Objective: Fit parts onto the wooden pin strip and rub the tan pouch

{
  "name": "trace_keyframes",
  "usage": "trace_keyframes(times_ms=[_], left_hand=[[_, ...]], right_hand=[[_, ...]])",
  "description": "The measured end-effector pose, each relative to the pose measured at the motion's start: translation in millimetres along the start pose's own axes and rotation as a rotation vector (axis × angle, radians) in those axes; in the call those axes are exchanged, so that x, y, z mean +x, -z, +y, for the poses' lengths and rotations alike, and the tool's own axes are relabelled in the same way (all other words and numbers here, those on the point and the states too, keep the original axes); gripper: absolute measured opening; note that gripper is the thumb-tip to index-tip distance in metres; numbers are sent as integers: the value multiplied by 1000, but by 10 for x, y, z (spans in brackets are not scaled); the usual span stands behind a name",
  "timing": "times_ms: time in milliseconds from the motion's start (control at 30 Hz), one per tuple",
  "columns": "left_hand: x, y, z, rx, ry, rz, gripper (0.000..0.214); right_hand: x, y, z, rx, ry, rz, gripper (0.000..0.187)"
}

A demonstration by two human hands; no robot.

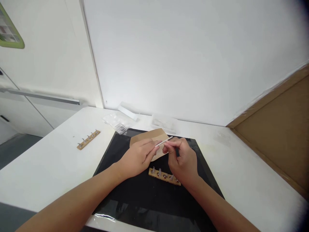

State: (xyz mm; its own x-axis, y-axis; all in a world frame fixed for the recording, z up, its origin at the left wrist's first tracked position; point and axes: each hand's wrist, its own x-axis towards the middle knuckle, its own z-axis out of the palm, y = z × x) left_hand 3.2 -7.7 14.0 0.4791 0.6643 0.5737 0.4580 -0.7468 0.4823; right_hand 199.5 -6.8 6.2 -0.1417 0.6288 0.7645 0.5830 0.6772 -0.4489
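Behind the left hand (pixel 138 157) lies a partly hidden brown sheet (pixel 152 134).

Wooden strip (pixel 164 176), likely obstacle near fingers (pixel 172 157)

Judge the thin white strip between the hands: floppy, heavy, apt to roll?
The thin white strip looks straight where it extends past the left hand, so it's probably fairly stiff. It's slim, so likely light, and perhaps easy to bend or snap if pressed sideways. Rolling is uncertain: its cross-section is too small to make out.
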Motion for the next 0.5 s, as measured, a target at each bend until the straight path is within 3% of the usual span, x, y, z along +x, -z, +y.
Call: trace_keyframes(times_ms=[233, 500], left_hand=[[0, -2, 75, -76, 46, -77, 33], [-1, -62, 69, -167, 149, 15, 36]], right_hand=[[17, -7, 7, -90, -103, 74, 12], [46, 44, -26, -44, -134, -17, 14]])
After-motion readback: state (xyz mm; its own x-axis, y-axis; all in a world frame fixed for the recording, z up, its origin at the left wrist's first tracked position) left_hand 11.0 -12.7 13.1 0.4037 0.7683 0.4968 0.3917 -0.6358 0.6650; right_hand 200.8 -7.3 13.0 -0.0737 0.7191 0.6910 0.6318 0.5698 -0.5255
